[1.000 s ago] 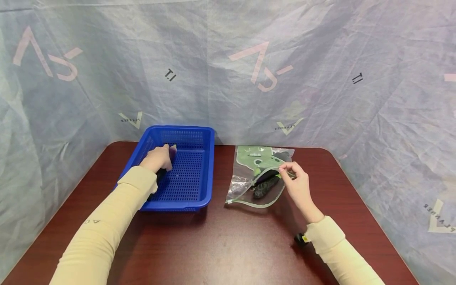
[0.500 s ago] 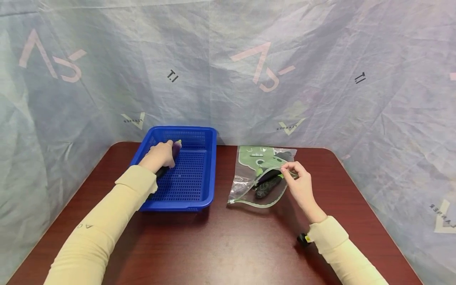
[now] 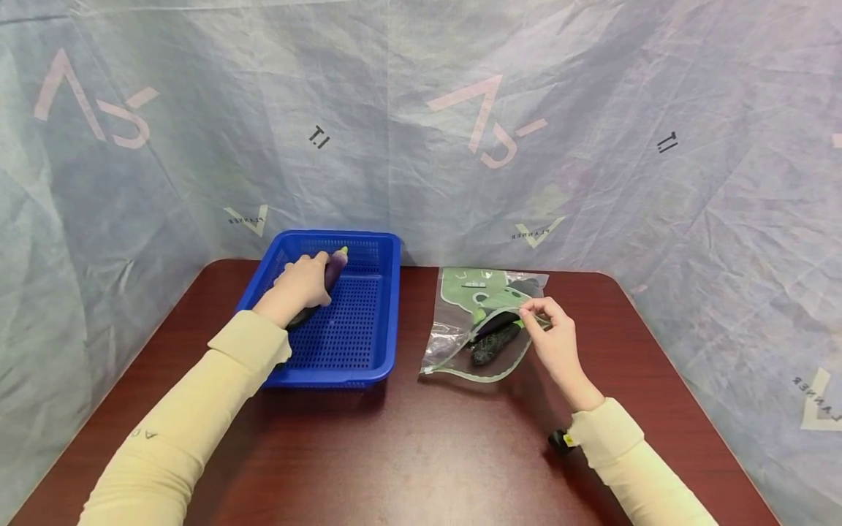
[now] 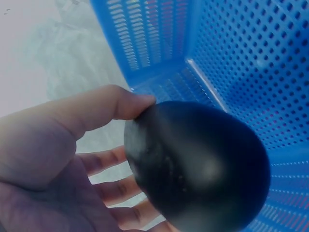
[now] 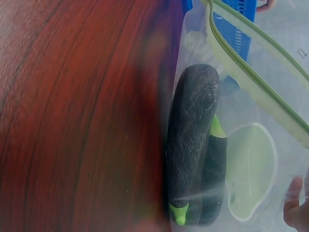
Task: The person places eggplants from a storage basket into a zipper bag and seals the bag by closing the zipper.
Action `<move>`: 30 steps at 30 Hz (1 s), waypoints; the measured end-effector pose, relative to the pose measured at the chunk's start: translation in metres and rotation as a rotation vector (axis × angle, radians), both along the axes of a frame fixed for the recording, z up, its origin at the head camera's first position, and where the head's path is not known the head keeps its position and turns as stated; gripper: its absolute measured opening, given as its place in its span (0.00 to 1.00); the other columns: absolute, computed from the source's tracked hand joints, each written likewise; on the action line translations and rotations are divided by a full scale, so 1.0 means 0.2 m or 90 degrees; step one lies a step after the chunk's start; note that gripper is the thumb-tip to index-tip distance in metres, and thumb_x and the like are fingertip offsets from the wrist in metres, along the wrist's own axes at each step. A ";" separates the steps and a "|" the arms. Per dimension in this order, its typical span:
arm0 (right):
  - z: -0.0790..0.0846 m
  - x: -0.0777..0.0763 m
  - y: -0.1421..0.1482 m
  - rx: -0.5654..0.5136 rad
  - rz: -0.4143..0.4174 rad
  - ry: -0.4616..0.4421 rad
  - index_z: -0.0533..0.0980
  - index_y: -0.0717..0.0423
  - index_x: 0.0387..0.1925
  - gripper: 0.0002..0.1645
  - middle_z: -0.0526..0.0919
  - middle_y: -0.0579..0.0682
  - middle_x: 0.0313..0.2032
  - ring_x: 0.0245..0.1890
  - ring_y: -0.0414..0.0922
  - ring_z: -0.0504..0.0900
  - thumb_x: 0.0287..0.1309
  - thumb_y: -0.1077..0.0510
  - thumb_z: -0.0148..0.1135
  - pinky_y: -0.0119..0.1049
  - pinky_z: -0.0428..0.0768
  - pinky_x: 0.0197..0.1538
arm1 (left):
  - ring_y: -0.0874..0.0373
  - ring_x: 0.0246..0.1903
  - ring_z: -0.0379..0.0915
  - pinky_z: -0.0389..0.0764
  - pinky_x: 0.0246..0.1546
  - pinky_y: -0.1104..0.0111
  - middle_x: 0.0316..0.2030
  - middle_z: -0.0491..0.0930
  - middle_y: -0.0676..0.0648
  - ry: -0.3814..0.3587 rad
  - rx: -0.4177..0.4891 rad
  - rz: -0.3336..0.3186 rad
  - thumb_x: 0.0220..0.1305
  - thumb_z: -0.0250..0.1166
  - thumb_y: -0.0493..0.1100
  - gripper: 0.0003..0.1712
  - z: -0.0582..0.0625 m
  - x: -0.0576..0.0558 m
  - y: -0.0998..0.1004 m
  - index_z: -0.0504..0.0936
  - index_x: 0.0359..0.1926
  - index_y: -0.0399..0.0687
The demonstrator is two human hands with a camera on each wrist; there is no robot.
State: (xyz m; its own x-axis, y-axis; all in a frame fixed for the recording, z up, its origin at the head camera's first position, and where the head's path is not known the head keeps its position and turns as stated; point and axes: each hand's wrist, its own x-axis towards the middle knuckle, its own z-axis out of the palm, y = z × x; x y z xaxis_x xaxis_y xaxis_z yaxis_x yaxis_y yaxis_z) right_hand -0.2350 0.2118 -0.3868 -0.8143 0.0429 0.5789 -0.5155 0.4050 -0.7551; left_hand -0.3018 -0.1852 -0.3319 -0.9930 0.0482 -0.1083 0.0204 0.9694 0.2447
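Over the blue basket (image 3: 393, 314), my left hand (image 3: 296, 287) grips a dark purple eggplant (image 3: 336, 269) with a pale green stem end. In the left wrist view the thumb and fingers curl round the glossy, rounded end of this eggplant (image 4: 198, 164). A clear zip bag (image 3: 447, 314) with a green printed figure lies on the table with its mouth apart. My right hand (image 3: 555, 343) pinches the bag's rim between thumb and fingers. Inside are dark eggplants (image 5: 193, 130) with green stem ends, seen through the plastic in the right wrist view.
The basket and bag stand side by side at the back of a reddish-brown table (image 3: 421, 453). A grey printed sheet (image 3: 368, 168) hangs behind and at both sides. A small black device (image 3: 559, 441) sits at the right wrist.
My left hand has lifted slightly with the eggplant, whose stem end now shows higher and farther right. The right hand keeps its hold on the bag's rim.
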 end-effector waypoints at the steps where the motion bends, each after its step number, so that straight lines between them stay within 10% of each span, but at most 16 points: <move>1: 0.00 0.00 0.00 0.000 -0.002 -0.002 0.77 0.67 0.33 0.05 0.78 0.58 0.31 0.35 0.31 0.77 0.57 0.66 0.61 0.21 0.71 0.29 | 0.25 0.57 0.58 0.65 0.49 0.35 0.61 0.61 0.28 0.008 0.003 -0.003 0.53 0.68 0.43 0.47 0.00 0.01 0.01 0.54 0.69 0.41; 30: 0.01 0.01 -0.01 -0.002 -0.003 0.001 0.77 0.67 0.33 0.04 0.78 0.59 0.31 0.36 0.33 0.78 0.57 0.67 0.60 0.22 0.71 0.29 | 0.30 0.57 0.60 0.67 0.45 0.33 0.60 0.63 0.32 0.113 0.022 -0.042 0.52 0.69 0.43 0.46 0.10 0.23 0.15 0.57 0.69 0.45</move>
